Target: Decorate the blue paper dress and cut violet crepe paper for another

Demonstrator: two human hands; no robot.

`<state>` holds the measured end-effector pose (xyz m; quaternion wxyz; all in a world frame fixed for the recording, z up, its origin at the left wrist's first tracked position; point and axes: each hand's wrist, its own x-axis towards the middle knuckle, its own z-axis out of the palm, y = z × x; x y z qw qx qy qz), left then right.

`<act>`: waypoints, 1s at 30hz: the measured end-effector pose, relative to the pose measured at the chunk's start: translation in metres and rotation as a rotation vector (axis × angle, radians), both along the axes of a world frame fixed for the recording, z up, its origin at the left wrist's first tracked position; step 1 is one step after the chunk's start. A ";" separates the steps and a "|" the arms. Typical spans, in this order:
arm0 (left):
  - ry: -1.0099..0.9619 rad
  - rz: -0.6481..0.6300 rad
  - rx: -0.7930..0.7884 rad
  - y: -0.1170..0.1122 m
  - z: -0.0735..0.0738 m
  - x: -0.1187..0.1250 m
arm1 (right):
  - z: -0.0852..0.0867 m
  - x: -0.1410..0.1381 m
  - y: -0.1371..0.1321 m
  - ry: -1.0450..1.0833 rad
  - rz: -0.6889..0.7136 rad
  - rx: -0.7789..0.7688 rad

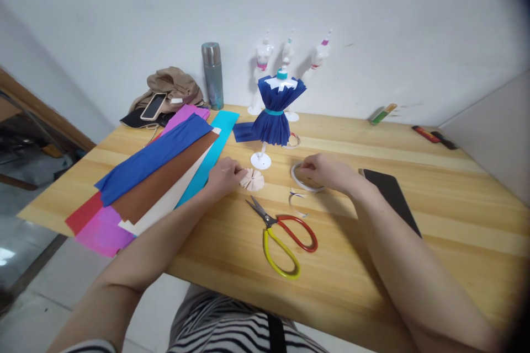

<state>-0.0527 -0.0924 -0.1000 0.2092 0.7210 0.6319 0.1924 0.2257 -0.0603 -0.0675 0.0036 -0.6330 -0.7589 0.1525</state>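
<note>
A small pleated cream paper rosette (253, 180) lies on the table, its left edge under the closed fingertips of my left hand (224, 175). To the right, my right hand (325, 170) has its fingers closed at the rim of a white roll of tape (298, 181), which rests on the tabletop. Between the hands and farther back stands a mini mannequin in a dark blue pleated paper dress (273, 121) with a teal waistband. Nearer to me are scissors (271, 222), blades slightly apart, with one red and one yellow handle. Curled thin strips (292, 204) lie beside the tape.
Coloured paper sheets (161, 160) cover the left of the table (339, 287). Behind them are a phone (153, 106), a brown cloth bundle (174, 83) and a thermos (212, 77). Bare white mannequins (264, 55) stand by the wall. A dark flat tablet-like object (391, 198) lies right.
</note>
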 end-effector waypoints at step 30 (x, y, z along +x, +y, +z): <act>-0.205 -0.196 0.315 -0.014 0.006 0.016 | 0.008 -0.041 -0.034 0.849 0.312 0.062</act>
